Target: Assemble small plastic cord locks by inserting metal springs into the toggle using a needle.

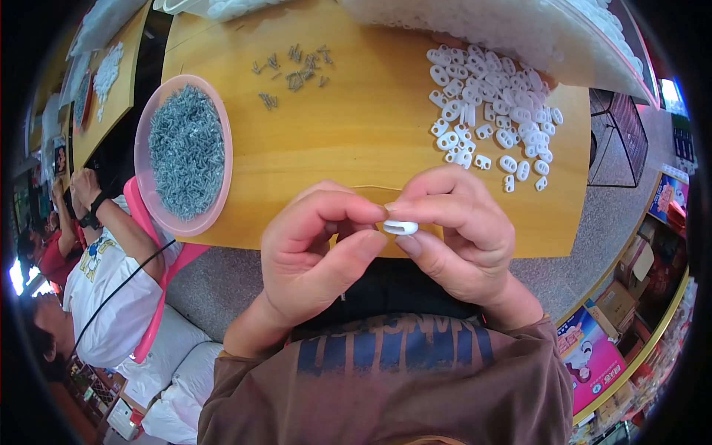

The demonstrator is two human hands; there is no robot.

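Just past the table's near edge, my right hand [466,241] pinches a small white oval plastic cord-lock piece [401,228], its slot-like opening turned to the left. My left hand [311,256] meets it from the other side, thumb and forefinger closed together at the piece's left end. Whatever sits between those left fingertips is too small to make out. Many similar white plastic pieces [507,164], most with two holes, lie loose at the right of the table. Small metal springs [297,78] are scattered toward the far left.
A pink oval basin [227,159] full of metal springs stands on the table's left edge. Large clear bags [475,26] of white parts line the far side. Left of me a person in a white shirt [111,297] sits on a pink chair [159,297]. Boxes [589,348] fill shelving at right.
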